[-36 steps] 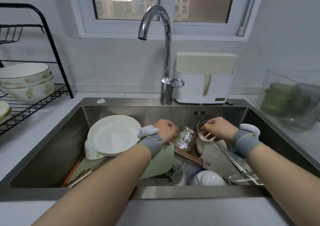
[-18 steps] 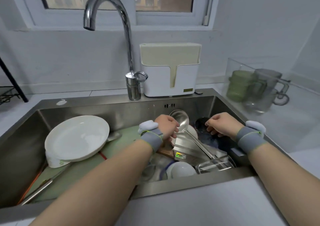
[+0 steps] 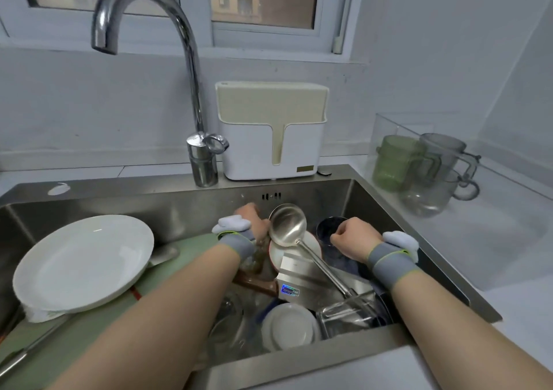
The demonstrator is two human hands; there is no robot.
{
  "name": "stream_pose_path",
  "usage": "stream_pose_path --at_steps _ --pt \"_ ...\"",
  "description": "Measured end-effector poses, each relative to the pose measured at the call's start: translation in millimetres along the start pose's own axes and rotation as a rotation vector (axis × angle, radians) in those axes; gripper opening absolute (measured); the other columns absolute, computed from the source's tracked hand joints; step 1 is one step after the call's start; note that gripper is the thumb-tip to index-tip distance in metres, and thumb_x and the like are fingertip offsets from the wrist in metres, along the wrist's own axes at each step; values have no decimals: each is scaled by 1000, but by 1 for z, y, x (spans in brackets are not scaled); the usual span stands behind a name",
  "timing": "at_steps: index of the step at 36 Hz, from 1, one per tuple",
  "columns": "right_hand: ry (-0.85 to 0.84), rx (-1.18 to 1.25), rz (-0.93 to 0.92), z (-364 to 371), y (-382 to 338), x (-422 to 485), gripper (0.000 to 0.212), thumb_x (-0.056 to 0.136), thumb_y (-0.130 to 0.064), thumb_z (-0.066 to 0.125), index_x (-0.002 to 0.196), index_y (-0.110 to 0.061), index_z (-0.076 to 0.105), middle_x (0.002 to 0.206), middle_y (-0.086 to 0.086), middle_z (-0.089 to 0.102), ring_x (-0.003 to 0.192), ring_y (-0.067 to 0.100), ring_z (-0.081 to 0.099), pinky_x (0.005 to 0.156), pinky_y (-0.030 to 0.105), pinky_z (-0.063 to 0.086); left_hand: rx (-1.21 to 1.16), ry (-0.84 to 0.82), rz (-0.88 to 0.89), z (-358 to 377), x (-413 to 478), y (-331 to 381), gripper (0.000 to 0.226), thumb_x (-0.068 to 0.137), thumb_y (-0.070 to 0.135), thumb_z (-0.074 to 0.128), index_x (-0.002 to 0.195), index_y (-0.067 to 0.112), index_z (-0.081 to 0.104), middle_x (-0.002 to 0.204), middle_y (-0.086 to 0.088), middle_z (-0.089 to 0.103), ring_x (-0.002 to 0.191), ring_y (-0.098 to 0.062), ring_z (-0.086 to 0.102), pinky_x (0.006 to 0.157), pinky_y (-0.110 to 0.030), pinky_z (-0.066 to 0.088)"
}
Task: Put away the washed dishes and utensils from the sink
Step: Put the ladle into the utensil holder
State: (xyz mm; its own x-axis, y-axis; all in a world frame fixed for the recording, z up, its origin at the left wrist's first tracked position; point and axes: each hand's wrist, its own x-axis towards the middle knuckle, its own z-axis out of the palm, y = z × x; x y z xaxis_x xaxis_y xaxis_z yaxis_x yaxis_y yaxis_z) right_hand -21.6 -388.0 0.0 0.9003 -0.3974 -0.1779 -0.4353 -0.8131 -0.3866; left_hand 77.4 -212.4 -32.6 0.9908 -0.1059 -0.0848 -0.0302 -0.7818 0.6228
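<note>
We are at the pick-up step, with both hands down in the sink (image 3: 134, 207) and nothing lifted clear yet. Taking the basin as a clock with the tap at 12, our right hand (image 3: 353, 238) is at about 2 o'clock. Its fingers curl over the near rim of a dark bowl (image 3: 327, 229), and it seems to pinch that rim. Our left hand (image 3: 254, 220) is at 12 o'clock, knuckles up, just beside the ladle (image 3: 288, 225). Its fingers curl downward, but the wrist hides them, so we cannot tell what it holds.

The ladle's handle runs toward 5 o'clock across a cleaver (image 3: 302, 280). A white plate (image 3: 83, 262) lies at 9 o'clock, and a small upturned white bowl (image 3: 288, 326) at 6.

Next, we judge, the dark bowl must come straight up, clear of the ladle handle and the cleaver's edge, since the pile looks interlocked and may shift.
</note>
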Motion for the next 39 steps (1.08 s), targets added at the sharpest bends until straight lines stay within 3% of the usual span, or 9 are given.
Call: stream_pose_path --at_steps 3,6,9,15,25,28,31,36,39 --pt "-1 -20 3 3 1 0 26 87 -24 52 98 -12 71 100 9 70 97 28 64 73 25 44 81 11 -11 1 9 0 42 78 46 59 111 20 62 114 -5 66 104 -27 63 93 -35 50" --pt "-10 -37 -11 6 0 3 26 88 -24 51 98 -12 71 102 9 70 97 28 64 76 27 47 155 -17 -12 2 14 5 36 83 47 56 103 19 67 107 -4 68 97 -25 64 82 -29 49" --pt "-12 -39 -21 8 0 5 26 88 -24 51 98 -11 71 100 9 70 95 28 64 75 28 47 254 -35 19 4 18 12 33 87 42 55 100 14 66 106 -6 66 99 -26 64 73 -26 42" --pt "-32 -19 -28 8 4 4 28 88 -23 49 97 -7 71 99 11 71 95 28 64 73 27 46 341 -64 69 13 20 25 24 90 19 51 107 6 63 115 -10 64 107 -28 62 75 -27 44" --pt "-39 -6 -46 9 4 5 30 88 -22 51 97 -4 72 95 12 71 88 27 63 71 27 44 262 8 148 -3 11 28 19 87 22 44 84 19 63 89 -5 62 77 -26 56 68 -28 40" --pt "-17 13 -53 9 6 7 29 88 -28 58 100 -6 73 103 10 71 98 26 64 80 27 48 216 86 237 -11 8 34 18 87 23 45 76 20 60 90 -9 66 82 -31 61 67 -28 42" --pt "7 77 -77 9 9 8 31 85 -34 66 105 -10 71 108 2 70 101 20 64 81 24 45 181 179 338 -26 -2 43 21 89 22 47 90 14 66 96 -12 68 93 -34 61 72 -30 44" --pt "34 77 -127 6 5 4 25 83 -30 68 89 -7 74 71 2 61 71 17 54 60 23 38 121 339 446 -61 -19 59 22 91 27 50 98 17 68 99 -7 70 101 -31 60 78 -29 43" --pt "86 88 -152 4 0 0 23 83 -27 69 77 -5 71 59 -1 53 66 17 51 61 23 36 111 397 517 -81 -29 67 21 92 27 49 98 18 67 96 -5 70 98 -29 60 72 -27 39"
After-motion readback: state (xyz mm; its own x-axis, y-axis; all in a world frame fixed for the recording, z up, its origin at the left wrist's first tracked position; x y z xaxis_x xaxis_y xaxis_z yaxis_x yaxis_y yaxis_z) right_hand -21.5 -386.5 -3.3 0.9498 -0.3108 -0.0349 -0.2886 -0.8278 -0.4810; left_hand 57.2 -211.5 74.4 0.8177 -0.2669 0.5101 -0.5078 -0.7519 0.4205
